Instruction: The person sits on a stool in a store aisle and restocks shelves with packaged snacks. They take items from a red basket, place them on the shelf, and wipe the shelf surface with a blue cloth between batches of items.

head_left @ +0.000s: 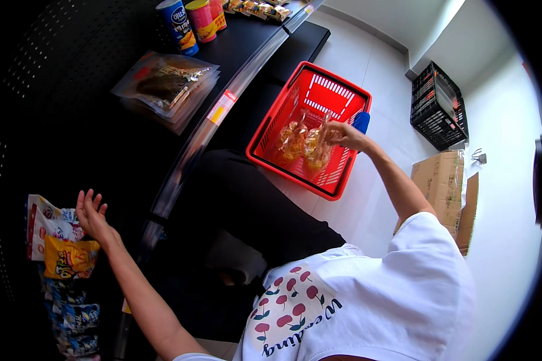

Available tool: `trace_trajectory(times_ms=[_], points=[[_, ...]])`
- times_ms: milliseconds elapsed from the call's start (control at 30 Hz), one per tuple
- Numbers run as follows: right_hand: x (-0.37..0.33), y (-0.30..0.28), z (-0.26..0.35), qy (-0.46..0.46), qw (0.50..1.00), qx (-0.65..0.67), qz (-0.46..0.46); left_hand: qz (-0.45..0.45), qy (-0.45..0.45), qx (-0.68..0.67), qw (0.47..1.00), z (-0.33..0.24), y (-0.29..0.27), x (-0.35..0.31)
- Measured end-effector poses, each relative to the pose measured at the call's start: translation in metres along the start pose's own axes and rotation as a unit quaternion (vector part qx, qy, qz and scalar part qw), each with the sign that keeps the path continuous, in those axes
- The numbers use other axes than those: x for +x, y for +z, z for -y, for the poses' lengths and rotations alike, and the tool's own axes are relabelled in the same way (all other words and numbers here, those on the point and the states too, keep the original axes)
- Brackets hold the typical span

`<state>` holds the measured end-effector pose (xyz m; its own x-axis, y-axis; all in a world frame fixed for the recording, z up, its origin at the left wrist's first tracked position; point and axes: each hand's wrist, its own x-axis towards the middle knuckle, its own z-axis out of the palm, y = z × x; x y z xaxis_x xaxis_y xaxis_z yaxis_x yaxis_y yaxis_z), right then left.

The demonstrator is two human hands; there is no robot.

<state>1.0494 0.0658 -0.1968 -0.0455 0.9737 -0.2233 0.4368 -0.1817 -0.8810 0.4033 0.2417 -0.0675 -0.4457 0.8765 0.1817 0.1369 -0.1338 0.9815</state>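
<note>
My right hand [347, 136] reaches into a red shopping basket [354, 90], its fingers closed on the gathered top of a clear plastic bag of yellowish food [317, 150]. A similar clear bag [292, 142] lies beside it in the basket. What exactly the bags contain is too small to tell. Over at the left, my left hand [94, 218] is held above the black shelf [126, 180], palm up and fingers apart, with nothing in it. A yellow snack bag [71, 257] and a white and red snack bag [37, 225] are nearest to that hand.
Blue snack packs [78, 319] line the shelf's near left. Farther up lie flat clear packs of dark food [165, 87], with a blue canister [178, 27] and a pink canister [202, 21] behind. A black crate [438, 108] and cardboard box [441, 180] stand by the right wall.
</note>
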Motion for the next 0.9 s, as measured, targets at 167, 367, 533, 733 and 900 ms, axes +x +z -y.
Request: trace_trajectory(times_ms=[167, 367, 533, 733, 900], points=[[0.008, 0.029, -0.06, 0.019, 1.0, -0.005, -0.006, -0.001, -0.004, 0.017, 1.0, -0.001, 0.006, -0.004], [-0.012, 0.032, -0.081, 0.037, 0.979, -0.046, -0.196, 0.011, 0.003, 0.02, 1.0, 0.01, 0.004, 0.001], [-0.035, -0.001, -0.064, 0.037, 0.85, -0.248, -0.462, 0.02, 0.006, 0.01, 1.0, 0.007, 0.007, -0.003], [-0.041, -0.031, -0.109, 0.267, 0.819, -0.113, -0.495, 0.01, 0.002, 0.013, 1.0, 0.003, 0.013, -0.008], [-0.029, -0.031, -0.137, 0.269, 0.825, -0.081, -0.49, 0.001, 0.005, 0.004, 1.0, -0.001, 0.008, -0.011]])
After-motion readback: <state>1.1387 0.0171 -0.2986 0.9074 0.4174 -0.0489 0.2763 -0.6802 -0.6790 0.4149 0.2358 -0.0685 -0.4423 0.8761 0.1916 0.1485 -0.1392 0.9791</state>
